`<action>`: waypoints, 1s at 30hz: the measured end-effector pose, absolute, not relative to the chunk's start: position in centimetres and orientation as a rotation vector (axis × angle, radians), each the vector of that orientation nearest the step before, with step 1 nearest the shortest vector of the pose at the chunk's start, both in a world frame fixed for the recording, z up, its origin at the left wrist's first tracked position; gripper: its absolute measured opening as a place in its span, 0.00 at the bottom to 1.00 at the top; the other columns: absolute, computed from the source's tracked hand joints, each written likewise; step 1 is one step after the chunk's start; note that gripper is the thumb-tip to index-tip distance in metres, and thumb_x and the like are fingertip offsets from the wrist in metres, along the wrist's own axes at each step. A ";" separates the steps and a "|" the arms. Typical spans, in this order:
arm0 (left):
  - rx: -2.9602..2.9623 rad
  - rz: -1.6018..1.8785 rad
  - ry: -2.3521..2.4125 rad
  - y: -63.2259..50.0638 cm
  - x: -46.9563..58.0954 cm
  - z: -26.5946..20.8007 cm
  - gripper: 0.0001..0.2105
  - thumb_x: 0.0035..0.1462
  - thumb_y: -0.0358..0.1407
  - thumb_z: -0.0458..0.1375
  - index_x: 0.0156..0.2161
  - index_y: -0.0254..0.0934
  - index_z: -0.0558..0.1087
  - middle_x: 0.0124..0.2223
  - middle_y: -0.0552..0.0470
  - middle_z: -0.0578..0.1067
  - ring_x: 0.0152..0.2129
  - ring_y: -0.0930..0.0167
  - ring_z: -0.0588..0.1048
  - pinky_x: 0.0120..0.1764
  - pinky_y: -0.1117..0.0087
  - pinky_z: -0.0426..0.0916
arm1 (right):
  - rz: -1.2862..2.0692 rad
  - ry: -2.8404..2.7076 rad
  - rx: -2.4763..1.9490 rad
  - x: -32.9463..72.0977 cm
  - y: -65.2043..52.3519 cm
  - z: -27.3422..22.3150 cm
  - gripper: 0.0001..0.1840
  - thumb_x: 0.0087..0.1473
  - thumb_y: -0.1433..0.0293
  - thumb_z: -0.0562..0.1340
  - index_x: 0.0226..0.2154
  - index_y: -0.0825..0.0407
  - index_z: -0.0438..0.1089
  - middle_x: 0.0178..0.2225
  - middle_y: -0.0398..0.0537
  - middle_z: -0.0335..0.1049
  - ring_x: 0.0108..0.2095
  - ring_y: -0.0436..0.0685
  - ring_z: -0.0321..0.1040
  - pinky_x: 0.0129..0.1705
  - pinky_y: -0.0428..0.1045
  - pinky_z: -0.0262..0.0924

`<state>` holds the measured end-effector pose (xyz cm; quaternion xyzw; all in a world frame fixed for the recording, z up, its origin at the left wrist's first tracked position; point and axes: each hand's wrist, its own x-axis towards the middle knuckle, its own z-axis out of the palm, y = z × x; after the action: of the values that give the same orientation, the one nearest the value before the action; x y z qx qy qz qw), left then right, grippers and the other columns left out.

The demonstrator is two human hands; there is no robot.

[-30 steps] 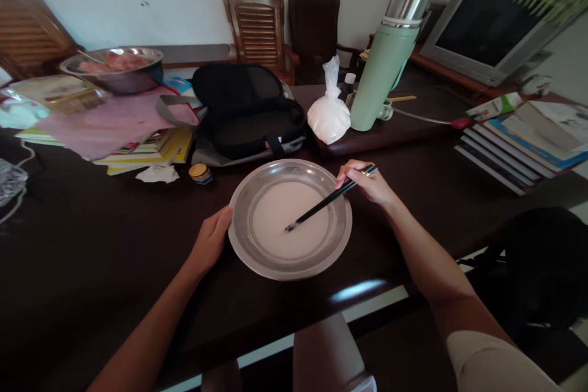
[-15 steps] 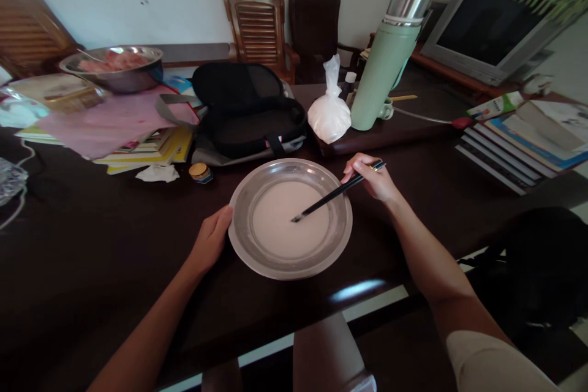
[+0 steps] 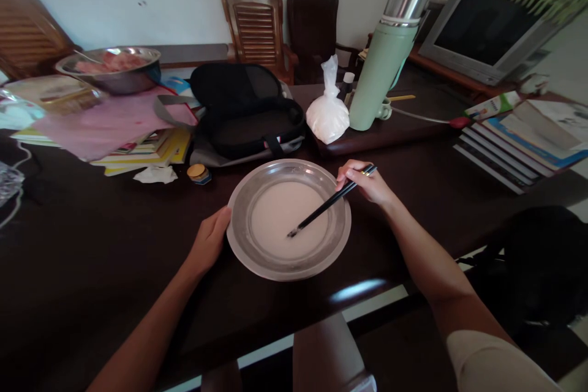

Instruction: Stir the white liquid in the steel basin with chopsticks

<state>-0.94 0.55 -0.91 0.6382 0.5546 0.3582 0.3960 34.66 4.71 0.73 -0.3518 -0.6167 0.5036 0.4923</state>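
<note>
A round metal basin (image 3: 239,239) stands on the dark table in front of me, holding a milky, pale liquid (image 3: 275,211). My left hand (image 3: 209,239) grips its left rim, thumb on top and the fingers hidden beneath. Black chopsticks (image 3: 328,203) with gold bands slant down from my right hand (image 3: 362,180), which is closed around their upper part above the basin's right rim. Their tips dip into the liquid near the middle and have pale residue on them.
Behind the basin lie an open black case (image 3: 248,116), a knotted bag of white powder (image 3: 328,113) and a tall green thermos (image 3: 386,67). A small round-lidded jar (image 3: 199,173) sits left of it. Books (image 3: 509,153) are stacked right; a bowl of meat (image 3: 110,67) stands back left.
My right hand has shifted slightly left, and the chopstick tips have moved toward me and a little left through the liquid. My left hand stays on the rim.
</note>
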 end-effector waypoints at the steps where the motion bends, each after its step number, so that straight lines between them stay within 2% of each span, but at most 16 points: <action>1: 1.619 0.901 1.412 0.5 -0.9 -0.8 0.22 0.60 0.52 0.48 0.37 0.36 0.75 0.38 0.47 0.78 0.38 0.61 0.73 0.44 0.64 0.69 | 1.230 -1.508 -0.854 34.6 4.7 0.7 0.16 0.53 0.55 0.66 0.29 0.52 0.76 0.24 0.45 0.78 0.26 0.54 0.76 0.31 0.48 0.69; 7: 1.612 0.880 1.411 0.5 -0.9 -0.7 0.23 0.60 0.53 0.47 0.38 0.36 0.75 0.39 0.47 0.78 0.37 0.60 0.73 0.44 0.63 0.68 | 1.147 -1.435 -0.896 34.5 4.7 0.8 0.19 0.51 0.52 0.66 0.26 0.52 0.74 0.20 0.43 0.75 0.22 0.53 0.74 0.28 0.48 0.67; 13: 1.630 0.901 1.425 0.6 -0.9 -0.8 0.22 0.59 0.53 0.48 0.35 0.38 0.75 0.36 0.47 0.78 0.36 0.60 0.73 0.41 0.64 0.69 | 1.199 -1.501 -0.901 34.4 4.7 0.6 0.18 0.52 0.53 0.66 0.29 0.52 0.75 0.24 0.45 0.77 0.27 0.54 0.76 0.33 0.49 0.69; 18: 1.624 0.901 1.428 0.5 -0.8 -0.7 0.22 0.59 0.54 0.48 0.36 0.38 0.75 0.36 0.48 0.78 0.35 0.61 0.73 0.42 0.64 0.69 | 1.161 -1.479 -0.909 34.6 4.7 0.7 0.20 0.53 0.52 0.65 0.27 0.52 0.75 0.21 0.43 0.75 0.24 0.54 0.74 0.30 0.49 0.67; 23: 1.625 0.902 1.410 0.6 -0.9 -0.8 0.23 0.60 0.54 0.48 0.35 0.36 0.75 0.36 0.48 0.78 0.36 0.61 0.73 0.42 0.65 0.69 | 1.118 -1.473 -0.919 34.4 4.8 0.8 0.18 0.52 0.52 0.66 0.27 0.51 0.75 0.23 0.44 0.77 0.26 0.54 0.75 0.32 0.49 0.68; 27: 1.630 0.919 1.380 0.6 -0.9 -0.9 0.22 0.60 0.53 0.49 0.36 0.36 0.75 0.37 0.49 0.78 0.37 0.61 0.74 0.43 0.66 0.68 | 1.072 -1.388 -0.963 34.2 4.8 0.9 0.21 0.50 0.50 0.66 0.24 0.51 0.73 0.19 0.42 0.73 0.21 0.54 0.73 0.28 0.49 0.66; 30: 1.627 0.909 1.406 0.6 -0.9 -0.8 0.23 0.60 0.54 0.49 0.35 0.37 0.75 0.36 0.48 0.78 0.36 0.61 0.74 0.41 0.65 0.69 | 1.154 -1.450 -0.956 34.2 4.8 0.9 0.22 0.50 0.49 0.66 0.25 0.52 0.74 0.19 0.43 0.74 0.22 0.54 0.73 0.28 0.49 0.66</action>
<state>-0.93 0.56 -0.78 0.6411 0.5538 0.3581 0.3926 34.19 4.76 0.88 -0.3958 -0.6007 0.4782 0.5038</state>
